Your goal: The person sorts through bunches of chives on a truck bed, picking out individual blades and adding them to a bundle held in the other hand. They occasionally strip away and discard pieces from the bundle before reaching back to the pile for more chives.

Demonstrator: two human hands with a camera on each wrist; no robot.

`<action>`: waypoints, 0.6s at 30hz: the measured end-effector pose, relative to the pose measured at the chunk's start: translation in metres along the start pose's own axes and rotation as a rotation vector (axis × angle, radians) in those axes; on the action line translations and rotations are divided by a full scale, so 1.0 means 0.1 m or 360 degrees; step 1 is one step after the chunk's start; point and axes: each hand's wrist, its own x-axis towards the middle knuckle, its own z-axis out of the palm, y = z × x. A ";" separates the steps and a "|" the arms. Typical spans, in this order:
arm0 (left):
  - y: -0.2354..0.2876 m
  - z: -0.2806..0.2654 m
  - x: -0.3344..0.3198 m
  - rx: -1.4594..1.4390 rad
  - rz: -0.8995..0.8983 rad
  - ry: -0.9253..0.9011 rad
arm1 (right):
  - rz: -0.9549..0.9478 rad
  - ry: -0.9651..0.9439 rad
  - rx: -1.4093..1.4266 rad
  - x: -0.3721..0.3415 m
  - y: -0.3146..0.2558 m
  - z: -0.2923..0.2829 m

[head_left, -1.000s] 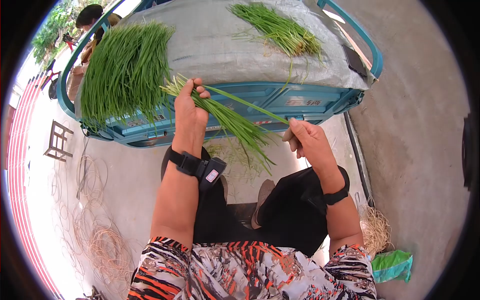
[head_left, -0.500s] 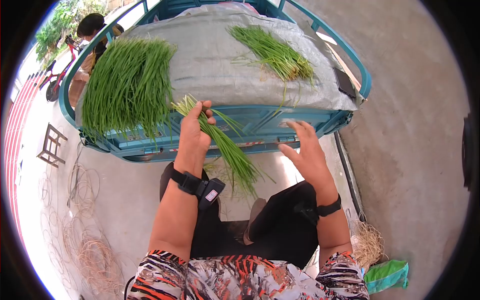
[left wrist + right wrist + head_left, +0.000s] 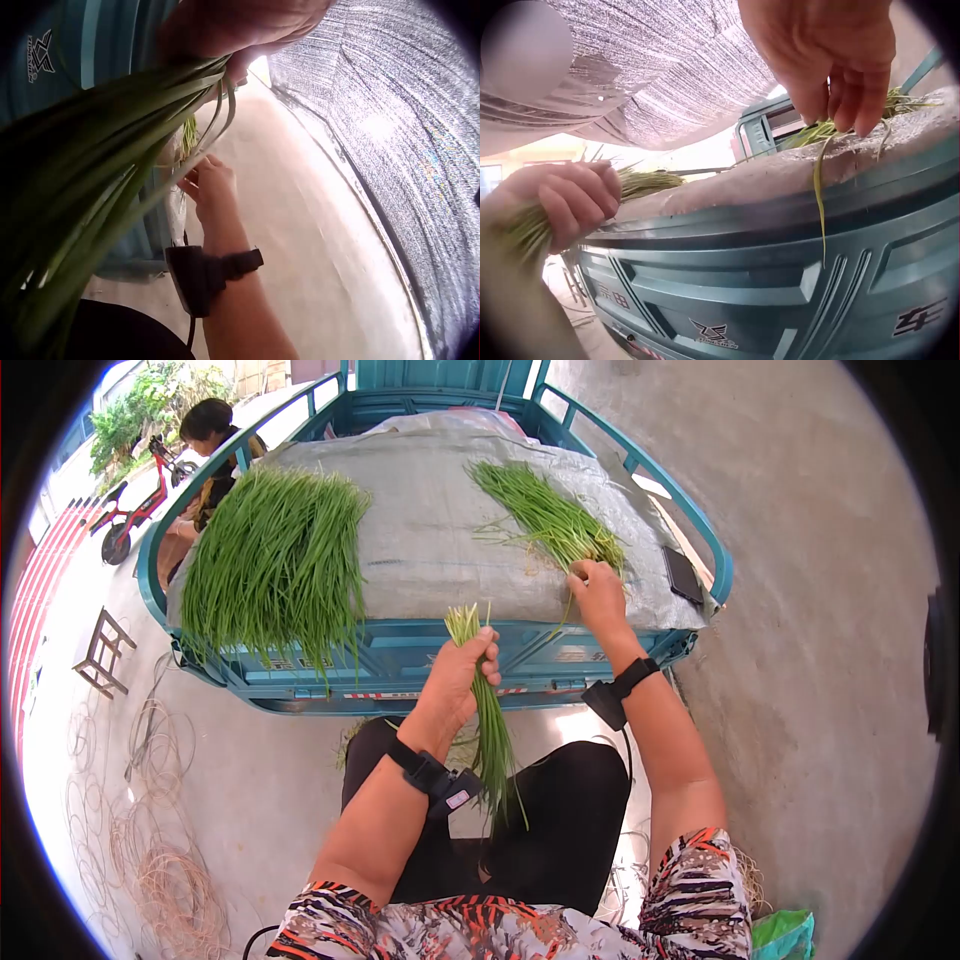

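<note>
My left hand (image 3: 462, 672) grips a bunch of green chives (image 3: 492, 735) around its stems, pale ends up and leaves hanging over the lap. In the left wrist view the chive leaves (image 3: 97, 157) fan out close to the camera. My right hand (image 3: 602, 600) is at the pale root end of a small chive pile (image 3: 540, 510) on the grey sheet. Its thumb and fingertips (image 3: 845, 120) pinch at stems there, and one yellowish leaf (image 3: 819, 195) dangles below them. A larger chive pile (image 3: 275, 560) lies on the sheet's left, its leaves hanging over the edge.
The grey sheet (image 3: 420, 550) covers the bed of a teal cargo cart (image 3: 400, 650) with side rails. A dark phone (image 3: 683, 575) lies at its right edge. Another person (image 3: 210, 435) is beyond the left rail. A wooden stool (image 3: 102, 650) and coiled strands (image 3: 165, 880) are on the floor.
The right hand let go of a chive strand, opened, then reached forward to the small pile. The left hand moved right and down, with its bunch now hanging more upright.
</note>
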 end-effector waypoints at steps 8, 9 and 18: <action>-0.01 0.05 -0.02 0.0088 -0.0044 0.0073 | 0.0296 0.0059 -0.0333 0.09 -0.09 0.23; -0.01 0.05 -0.02 0.0089 -0.0043 0.0073 | 0.0298 0.0071 -0.0353 0.11 -0.07 0.24; 0.01 0.01 -0.02 0.0076 0.0002 0.0104 | 0.0536 0.0186 0.0367 0.02 0.04 0.17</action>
